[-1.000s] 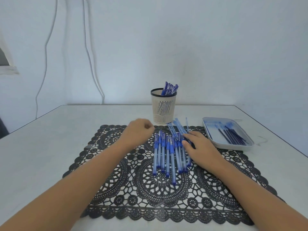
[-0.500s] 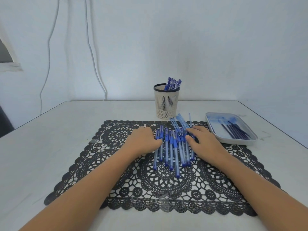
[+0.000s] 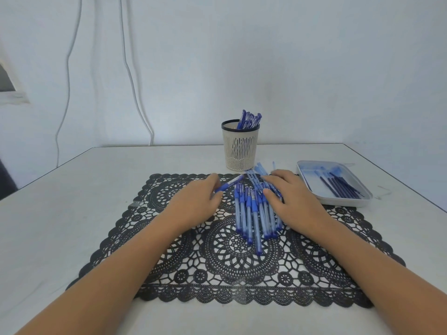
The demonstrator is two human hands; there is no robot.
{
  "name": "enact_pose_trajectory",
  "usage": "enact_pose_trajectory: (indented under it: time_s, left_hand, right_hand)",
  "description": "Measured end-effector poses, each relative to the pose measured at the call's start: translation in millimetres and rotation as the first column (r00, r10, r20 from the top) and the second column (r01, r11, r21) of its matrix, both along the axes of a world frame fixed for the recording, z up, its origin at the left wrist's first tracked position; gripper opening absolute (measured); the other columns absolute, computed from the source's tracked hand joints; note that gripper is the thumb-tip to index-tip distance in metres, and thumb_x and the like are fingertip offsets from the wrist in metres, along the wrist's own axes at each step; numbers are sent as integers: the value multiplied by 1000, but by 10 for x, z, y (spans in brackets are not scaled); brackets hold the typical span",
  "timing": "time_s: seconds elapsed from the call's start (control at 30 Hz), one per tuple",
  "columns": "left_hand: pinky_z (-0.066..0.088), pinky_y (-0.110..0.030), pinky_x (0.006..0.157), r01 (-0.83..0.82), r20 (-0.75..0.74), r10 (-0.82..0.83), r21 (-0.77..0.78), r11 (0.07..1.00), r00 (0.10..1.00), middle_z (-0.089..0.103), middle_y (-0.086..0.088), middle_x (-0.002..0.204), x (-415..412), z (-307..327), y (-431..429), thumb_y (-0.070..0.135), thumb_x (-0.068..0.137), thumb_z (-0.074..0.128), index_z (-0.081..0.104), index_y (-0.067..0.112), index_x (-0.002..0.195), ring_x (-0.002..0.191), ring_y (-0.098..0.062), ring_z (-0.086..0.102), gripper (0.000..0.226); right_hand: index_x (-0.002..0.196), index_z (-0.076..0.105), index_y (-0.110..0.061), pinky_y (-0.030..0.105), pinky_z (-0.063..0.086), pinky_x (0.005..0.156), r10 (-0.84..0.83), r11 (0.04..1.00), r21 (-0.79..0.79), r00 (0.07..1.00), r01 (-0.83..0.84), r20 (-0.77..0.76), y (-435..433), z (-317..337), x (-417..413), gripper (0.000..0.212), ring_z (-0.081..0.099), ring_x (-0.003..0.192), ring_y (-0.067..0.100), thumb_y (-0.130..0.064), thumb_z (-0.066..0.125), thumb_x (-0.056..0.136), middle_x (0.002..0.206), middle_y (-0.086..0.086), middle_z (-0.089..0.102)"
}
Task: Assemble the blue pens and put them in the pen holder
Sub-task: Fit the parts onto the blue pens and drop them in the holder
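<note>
Your left fingers (image 3: 214,179) and thumb are curled in a pinch round one blue and clear plastic pen (image 3: 231,183). It points out of the left hand (image 3: 200,198) toward 2 o'clock, with its far end near the 11 o'clock corner of the pile. Your right fingers (image 3: 273,180) lie nearly straight and spread, pressing flat on the pile of blue and clear plastic pens (image 3: 251,213) without grasping any. The right hand (image 3: 292,199) covers the pile's 3 o'clock side. The pile lies on the black lace placemat (image 3: 217,262), with the pens running roughly 6 to 12 o'clock.

You look to be drawing one pen out for fitting. Lift it clear toward 10 o'clock before turning it, so it drags no neighbours, and let the flat right hand pin the rest against rolling. I cannot tell whether this pen already has its refill, so check.

The thin dark refills (image 3: 338,187) lie in the pale rectangular plastic tray (image 3: 346,202) at 3 o'clock of the pile, near your right hand. The cream slotted round pen holder (image 3: 240,151) stands at 12 o'clock, just beyond the mat on the white table (image 3: 96,189). It already holds several pens, so drop yours in upright.
</note>
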State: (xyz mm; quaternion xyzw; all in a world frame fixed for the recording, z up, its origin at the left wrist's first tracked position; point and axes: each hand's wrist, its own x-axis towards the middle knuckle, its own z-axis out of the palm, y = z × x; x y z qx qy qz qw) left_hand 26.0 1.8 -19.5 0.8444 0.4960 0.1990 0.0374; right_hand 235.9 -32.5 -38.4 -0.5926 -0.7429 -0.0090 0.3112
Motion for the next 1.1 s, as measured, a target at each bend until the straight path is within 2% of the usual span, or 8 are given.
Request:
enact_pose_trajectory:
  time_s: [0.13, 0.23, 0.33, 0.47, 0.57, 0.8, 0.97, 1.1]
  left_hand:
    - [41, -25, 68, 190, 16, -192, 89, 978, 981, 56, 8, 91, 15, -55, -14, 29, 95, 43, 51, 19, 108, 74, -5, 49, 18]
    - [34, -18, 66, 274, 27, -277, 101, 957, 960, 47, 19, 83, 37, -65, -20, 30, 94, 46, 55, 19, 107, 73, 4, 45, 20]
    - [36, -15, 67, 326, 59, -331, 92, 941, 942, 50, 18, 81, 29, -42, -43, 30, 93, 49, 58, 17, 103, 76, 2, 47, 19]
    - [35, -10, 66, 355, 69, -361, 92, 930, 930, 50, 22, 79, 9, -15, -66, 29, 92, 51, 58, 21, 99, 74, 4, 48, 12]
    - [36, -11, 66, 370, 71, -376, 92, 925, 924, 52, 22, 79, -1, -3, -73, 29, 93, 51, 59, 20, 98, 75, 3, 51, 13]
    - [38, -13, 65, 371, 84, -380, 100, 923, 921, 55, 15, 77, -22, -7, -58, 30, 92, 52, 58, 21, 94, 72, -2, 51, 12]
    - [35, -10, 67, 313, 97, -329, 155, 937, 939, 51, 20, 80, -48, -43, -40, 26, 92, 53, 57, 18, 98, 76, 6, 48, 11]
    - [33, -9, 68, 179, 123, -208, 216, 960, 970, 51, 15, 88, -118, -142, 56, 26, 93, 50, 57, 14, 106, 76, 9, 44, 19]
  right_hand:
    - [125, 56, -12, 43, 44, 97, 117, 980, 132, 969, -148, 219, -75, 32, -118, 42, 52, 116, 26, -31, 54, 87, 126, 9, 55]
    - [122, 56, -9, 39, 47, 90, 163, 974, 100, 937, -203, 308, -113, 38, -177, 36, 56, 108, 22, -26, 56, 90, 118, 6, 59]
    - [125, 50, -13, 27, 42, 89, 213, 969, 56, 931, -239, 298, -132, 67, -215, 32, 52, 103, 16, -27, 42, 97, 113, 1, 56]
    - [116, 48, -15, 22, 36, 69, 231, 971, -19, 922, -237, 310, -141, 106, -254, 28, 50, 83, 13, -30, 30, 100, 98, -3, 52]
    - [104, 49, -15, 23, 33, 54, 270, 962, -43, 916, -270, 296, -138, 133, -229, 23, 47, 63, 12, -30, 34, 99, 76, -6, 50]
    - [105, 61, -20, 17, 35, 51, 310, 950, -61, 942, -305, 126, -129, 174, -185, 21, 47, 48, 3, -31, 46, 95, 50, -12, 42]
    - [104, 55, -23, 23, 36, 54, 185, 981, -79, 970, -175, 157, -136, 179, -154, 30, 45, 50, 4, -47, 39, 93, 55, -8, 47]
    - [107, 48, -19, 28, 40, 72, 156, 977, -154, 987, -148, 39, -213, 216, -171, 30, 54, 80, 10, -35, 23, 100, 91, -6, 59]
